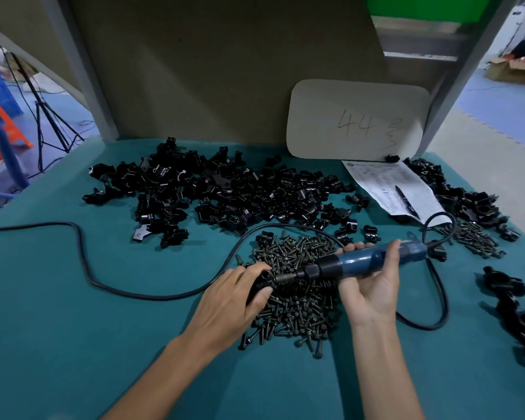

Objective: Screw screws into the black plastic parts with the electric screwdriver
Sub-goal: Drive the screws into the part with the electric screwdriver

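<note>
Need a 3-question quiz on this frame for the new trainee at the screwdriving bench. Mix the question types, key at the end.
1. True or false: no hand is holding the electric screwdriver.
2. What does the left hand hold at the edge of the screw pile? A. a pen B. a black plastic part C. a sheet of paper
3. Fill in: the number handwritten on the card leaning at the back is ___.
Key: 1. False; the right hand grips it, tip pointing at the black plastic part. 2. B. 3. 44.
</note>
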A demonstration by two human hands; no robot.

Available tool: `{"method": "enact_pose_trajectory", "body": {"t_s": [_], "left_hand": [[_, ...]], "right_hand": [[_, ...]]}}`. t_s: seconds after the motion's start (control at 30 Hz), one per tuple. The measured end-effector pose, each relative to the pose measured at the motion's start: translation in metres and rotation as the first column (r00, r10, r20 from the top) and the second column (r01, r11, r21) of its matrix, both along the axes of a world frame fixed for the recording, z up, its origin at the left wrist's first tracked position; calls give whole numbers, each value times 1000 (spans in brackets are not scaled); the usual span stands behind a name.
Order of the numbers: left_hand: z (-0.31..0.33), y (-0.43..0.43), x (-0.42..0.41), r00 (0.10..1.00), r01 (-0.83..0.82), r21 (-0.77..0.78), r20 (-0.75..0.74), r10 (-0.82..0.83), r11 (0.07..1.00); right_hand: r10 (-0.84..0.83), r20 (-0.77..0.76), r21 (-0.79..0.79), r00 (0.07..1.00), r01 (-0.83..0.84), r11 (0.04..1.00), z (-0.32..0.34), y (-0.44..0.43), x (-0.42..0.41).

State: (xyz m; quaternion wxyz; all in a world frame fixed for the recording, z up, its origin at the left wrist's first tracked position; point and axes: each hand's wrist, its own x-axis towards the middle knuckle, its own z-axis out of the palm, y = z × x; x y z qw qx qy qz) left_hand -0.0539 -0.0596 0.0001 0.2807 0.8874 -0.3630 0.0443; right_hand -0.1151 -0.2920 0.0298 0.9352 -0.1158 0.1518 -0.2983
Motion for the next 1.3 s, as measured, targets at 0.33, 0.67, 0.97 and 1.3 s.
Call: {"method": "enact_pose_trajectory", "body": {"t_s": [0.33,0.67,0.97,1.3], "left_hand": [[1,2,-2,999,51,43,1,-52,998],[5,2,-3,1000,-5,32,21,4,999],[7,1,-3,1000,-11,33,25,10,999],[8,1,-5,1000,-13,9,11,13,1000]], "right_hand": [[90,59,-43,994,-87,995,-4,1,0],[117,-71,-134,991,-126,983,-2,2,1],[83,-77,-141,994,-93,986,-3,2,1],[61,-84,-119,995,-71,990,-3,5,0]]}}
